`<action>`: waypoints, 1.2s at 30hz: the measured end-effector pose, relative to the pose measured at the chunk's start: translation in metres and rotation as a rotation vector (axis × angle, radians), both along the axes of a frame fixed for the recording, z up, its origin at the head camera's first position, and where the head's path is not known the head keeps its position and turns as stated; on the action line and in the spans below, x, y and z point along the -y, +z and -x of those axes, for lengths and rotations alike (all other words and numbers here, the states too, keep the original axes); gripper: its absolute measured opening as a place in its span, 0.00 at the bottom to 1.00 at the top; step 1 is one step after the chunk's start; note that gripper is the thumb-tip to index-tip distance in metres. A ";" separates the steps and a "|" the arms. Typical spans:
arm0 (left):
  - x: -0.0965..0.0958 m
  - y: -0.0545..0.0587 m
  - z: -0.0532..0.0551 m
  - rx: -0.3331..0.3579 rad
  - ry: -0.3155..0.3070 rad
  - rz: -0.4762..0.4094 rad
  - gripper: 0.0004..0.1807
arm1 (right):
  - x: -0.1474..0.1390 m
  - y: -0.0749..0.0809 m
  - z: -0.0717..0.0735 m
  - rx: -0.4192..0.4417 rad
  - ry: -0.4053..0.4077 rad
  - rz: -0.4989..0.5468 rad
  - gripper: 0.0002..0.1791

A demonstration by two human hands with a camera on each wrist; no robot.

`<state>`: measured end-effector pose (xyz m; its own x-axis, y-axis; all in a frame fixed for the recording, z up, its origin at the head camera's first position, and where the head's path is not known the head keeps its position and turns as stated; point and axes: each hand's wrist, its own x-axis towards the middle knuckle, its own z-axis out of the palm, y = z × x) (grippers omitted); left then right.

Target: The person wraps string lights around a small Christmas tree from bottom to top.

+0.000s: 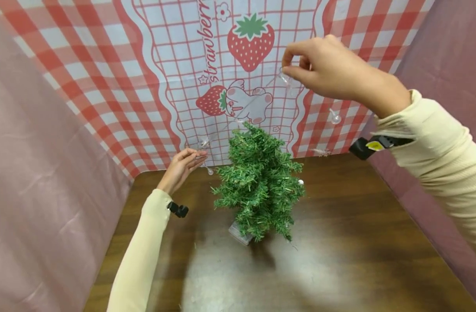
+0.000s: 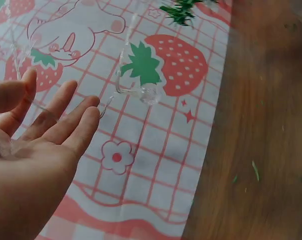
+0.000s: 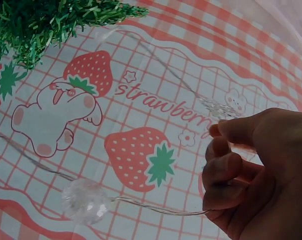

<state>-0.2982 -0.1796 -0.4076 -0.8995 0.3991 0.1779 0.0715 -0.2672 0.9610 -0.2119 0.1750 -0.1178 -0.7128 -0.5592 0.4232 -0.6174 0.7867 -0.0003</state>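
A small artificial Christmas tree [image 1: 259, 182] stands upright on the table between my hands. Thin clear wire with clear bulbs, a string of fairy lights [image 3: 85, 202], stretches behind the treetop from one hand to the other. My right hand [image 1: 325, 67], raised above and right of the tree, pinches the wire between thumb and forefinger, its other fingers curled. Low at the tree's left, my left hand [image 1: 183, 167] holds the wire lightly between thumb and forefinger, palm up, other fingers loosely extended. One round bulb [image 2: 151, 94] dangles just past its fingertips.
A strawberry-print cloth [image 1: 249, 95] hangs behind the brown table [image 1: 339, 242]. Pink curtains [image 1: 54, 164] flank both sides. The tree's pale base [image 1: 239, 234] shows at its foot. Another bulb [image 1: 335, 117] hangs below my right hand.
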 end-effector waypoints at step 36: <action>0.009 0.004 -0.052 -0.560 0.274 0.844 0.19 | 0.017 -0.015 -0.001 -0.115 -0.002 0.044 0.14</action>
